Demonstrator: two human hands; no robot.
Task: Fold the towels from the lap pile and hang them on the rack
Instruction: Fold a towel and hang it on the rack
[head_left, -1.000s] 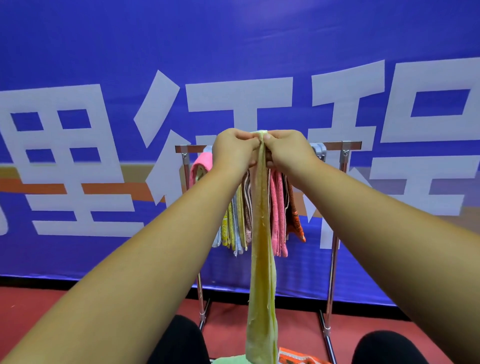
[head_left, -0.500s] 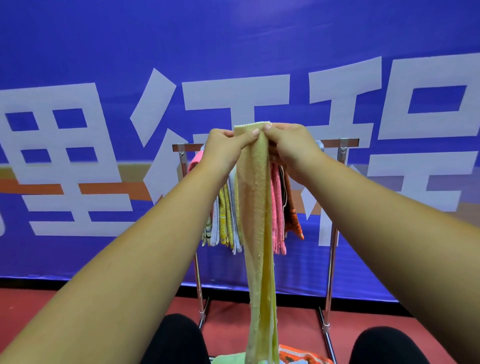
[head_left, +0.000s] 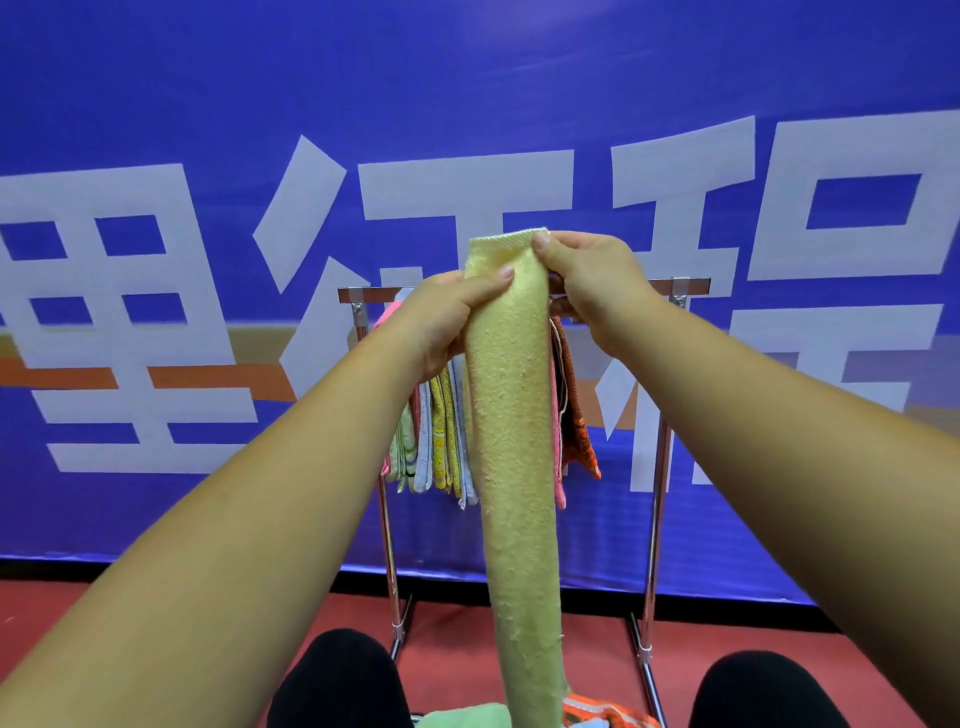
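Holding the yellow towel (head_left: 511, 415) upright at centre frame, both hands pinch its upper end. I read the left hand (head_left: 447, 325) as closed on the towel's left edge just below the top, thumb on the near face and fingers behind. The right hand (head_left: 587, 275) grips the top right corner, thumb pressed to the hem. The towel is folded into a narrow strip that hangs straight down the middle of the frame. Its tail reaches the lap pile at the bottom edge, where a green towel (head_left: 467, 717) and an orange towel (head_left: 602, 714) show between the two dark knees (head_left: 337, 675). Behind the hands stands the rack (head_left: 670, 285), its top bar crossing mid-frame. Hung towels (head_left: 441, 431) crowd the bar's left and middle part. The stretch toward the right post appears bare, though the right hand hides part of it and I cannot be certain. A blue banner (head_left: 467, 104) fills the background above a red floor (head_left: 104, 623).

Risk, as I judge it from my remote console: the strip is long and held only at one end, so if either pinch loosens, the lengthwise fold may fall open. The tail, touching or nearly touching the pile, could drag the green towel off the lap when the strip is raised. Draped off-centre over the smooth bar, the heavier side would pull the towel to the floor. Set down among the crowded towels, it could knock a neighbour loose.
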